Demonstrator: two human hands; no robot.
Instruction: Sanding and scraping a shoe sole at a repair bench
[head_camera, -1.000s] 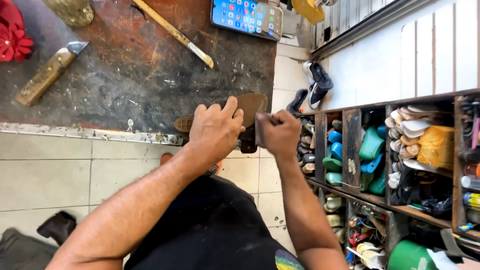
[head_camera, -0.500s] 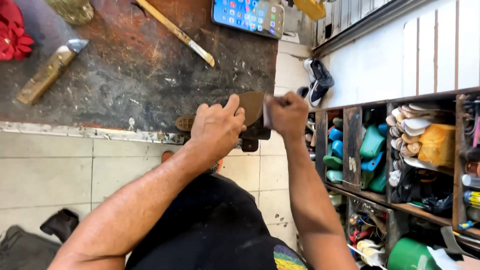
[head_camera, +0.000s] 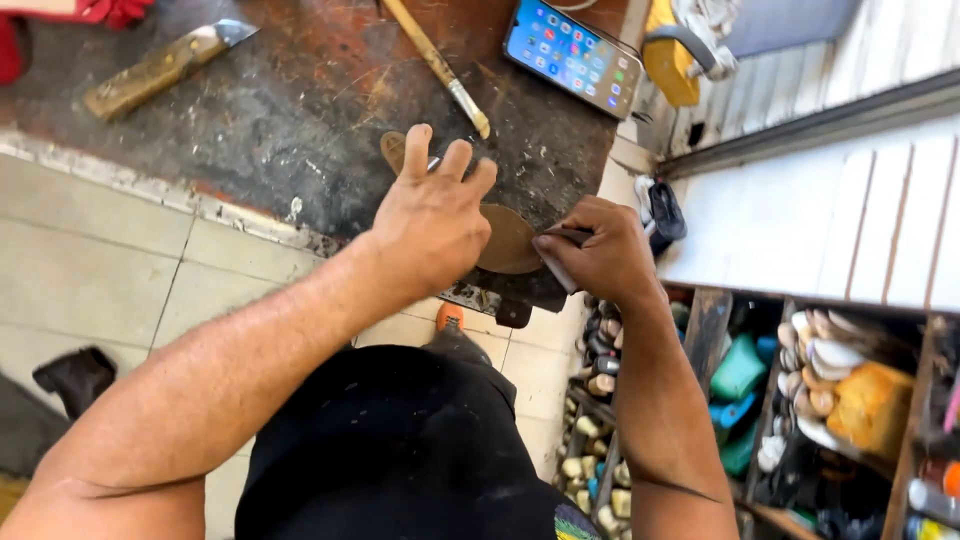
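the left hand (head_camera: 432, 218) lies flat with fingers spread, pressing a brown sole-shaped leather piece (head_camera: 505, 240) onto the dark, worn counter (head_camera: 250, 120). the right hand (head_camera: 598, 252) is closed around a small blade (head_camera: 560, 240) at the piece's right edge. both forearms reach forward from the body. at the right, wooden shelf compartments (head_camera: 800, 390) hold soles, heels and coloured shoe parts. farther off on the counter lie a brush (head_camera: 435, 65), a wooden-handled knife (head_camera: 160, 68) and a lit phone (head_camera: 572, 55).
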